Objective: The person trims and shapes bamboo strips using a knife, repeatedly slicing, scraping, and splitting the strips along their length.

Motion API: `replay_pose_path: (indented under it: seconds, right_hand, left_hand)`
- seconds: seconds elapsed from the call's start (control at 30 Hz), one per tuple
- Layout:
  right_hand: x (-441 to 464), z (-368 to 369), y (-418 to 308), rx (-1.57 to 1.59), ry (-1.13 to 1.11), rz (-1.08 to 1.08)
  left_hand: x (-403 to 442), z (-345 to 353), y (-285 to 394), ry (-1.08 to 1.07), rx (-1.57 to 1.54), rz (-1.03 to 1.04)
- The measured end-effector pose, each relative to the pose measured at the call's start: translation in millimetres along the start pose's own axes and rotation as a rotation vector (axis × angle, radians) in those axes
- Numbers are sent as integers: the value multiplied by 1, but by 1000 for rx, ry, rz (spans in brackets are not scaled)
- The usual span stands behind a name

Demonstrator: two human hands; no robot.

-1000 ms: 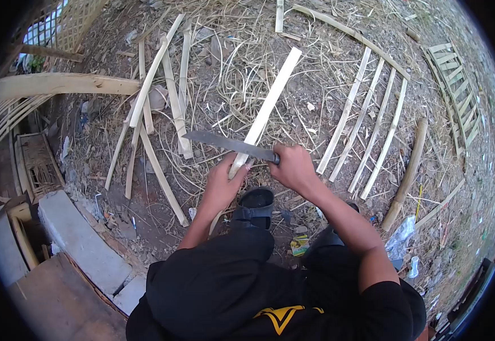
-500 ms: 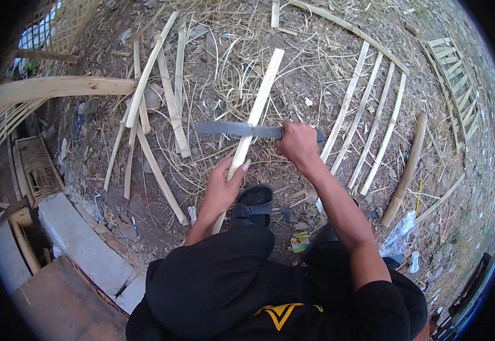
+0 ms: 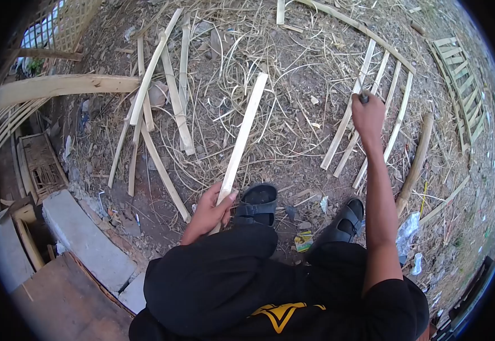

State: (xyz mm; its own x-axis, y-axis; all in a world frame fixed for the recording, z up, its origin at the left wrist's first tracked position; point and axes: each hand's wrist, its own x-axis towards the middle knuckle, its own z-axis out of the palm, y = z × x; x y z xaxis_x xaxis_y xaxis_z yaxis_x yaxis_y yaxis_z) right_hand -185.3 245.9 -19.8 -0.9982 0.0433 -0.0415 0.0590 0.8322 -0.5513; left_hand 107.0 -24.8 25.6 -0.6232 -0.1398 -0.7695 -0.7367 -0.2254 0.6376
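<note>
A pale bamboo strip point(image 3: 244, 133) slants up and away from my left hand point(image 3: 209, 210), whose fingers are wrapped round its near end beside my left sandal. Raised at the right, apart from the strip, my right hand point(image 3: 369, 116) is closed round the dark handle of a knife point(image 3: 363, 98); the blade cannot be made out in this view. Below and behind that hand, several long strips point(image 3: 342, 128) lie side by side on the ground. Thin curled shavings point(image 3: 281, 62) are scattered beyond the held strip.
More strips point(image 3: 163, 170) lie crossed at the left, near a thick bamboo piece point(image 3: 65, 84). Concrete blocks point(image 3: 85, 241) border the lower left. A round pole point(image 3: 418, 162), a plastic bag point(image 3: 407, 233) and a slatted bamboo frame point(image 3: 457, 77) are at the right.
My right hand has moved away from the strip, up and to the right, with the knife. My left hand and the strip have come slightly nearer to me.
</note>
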Motion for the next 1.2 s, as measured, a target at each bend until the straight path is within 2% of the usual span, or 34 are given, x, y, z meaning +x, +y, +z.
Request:
replay_pose_path:
  seconds: [0.07, 0.1, 0.2, 0.23, 0.27, 0.33, 0.4, 0.47, 0.6, 0.67, 0.73, 0.77, 0.83, 0.87, 0.9, 0.97, 1.0, 1.07, 1.13, 1.17, 1.2]
  right_hand:
    - [-33, 26, -18, 164, -215, -25]
    - [-56, 24, -44, 163, -292, -73]
    - [-102, 50, -64, 116, -483, -302]
    - [-112, 54, -68, 119, -481, -297]
    - [-122, 57, -71, 90, -501, -377]
    - [-132, 64, -73, 56, -515, -454]
    - [-136, 71, -72, -3, -531, -445]
    - [-136, 72, -72, -21, -537, -437]
    - [-137, 73, -69, -55, -568, -442]
    - [-131, 76, -66, -61, -566, -453]
    - [-120, 78, -61, -95, -538, -463]
    - [-107, 83, -55, -119, -478, -364]
    - [-63, 72, -36, -131, -300, 7]
    - [-44, 56, -25, -124, -182, 41]
    - [-30, 42, -15, -134, -76, 62]
    - [-10, 20, -4, 57, -66, 234]
    - [-5, 21, 5, 158, -8, 196]
    - [-5, 31, 16, 614, -138, 345]
    - [-32, 36, -10, 853, -277, 406]
    - [-45, 39, -25, 885, -380, 405]
    - [-59, 42, -39, 918, -481, 409]
  left_hand:
    - [16, 9, 8, -79, -31, 57]
    - [22, 12, 17, -96, 35, 74]
    - [39, 14, 35, -118, 211, 129]
    - [55, 10, 20, -30, 343, 310]
    - [58, 10, 22, -35, 346, 306]
    - [61, 17, 35, 104, 636, 495]
    - [58, 27, 43, 145, 554, 426]
    - [61, 30, 42, 254, 732, 497]
    - [70, 36, 31, 254, 728, 541]
    - [72, 38, 29, 300, 751, 668]
    - [67, 38, 29, 304, 736, 617]
    - [64, 38, 27, 308, 723, 568]
    - [51, 29, 13, 324, 727, 605]
    - [45, 23, 8, 337, 737, 640]
    - [39, 20, 8, 326, 780, 592]
    - [36, 22, 9, 351, 719, 539]
    - [38, 23, 12, 377, 651, 510]
    - [49, 24, 17, 360, 611, 493]
    - [65, 25, 9, 327, 488, 716]
    - [65, 30, 14, 335, 486, 714]
    - [62, 37, 22, 303, 343, 609]
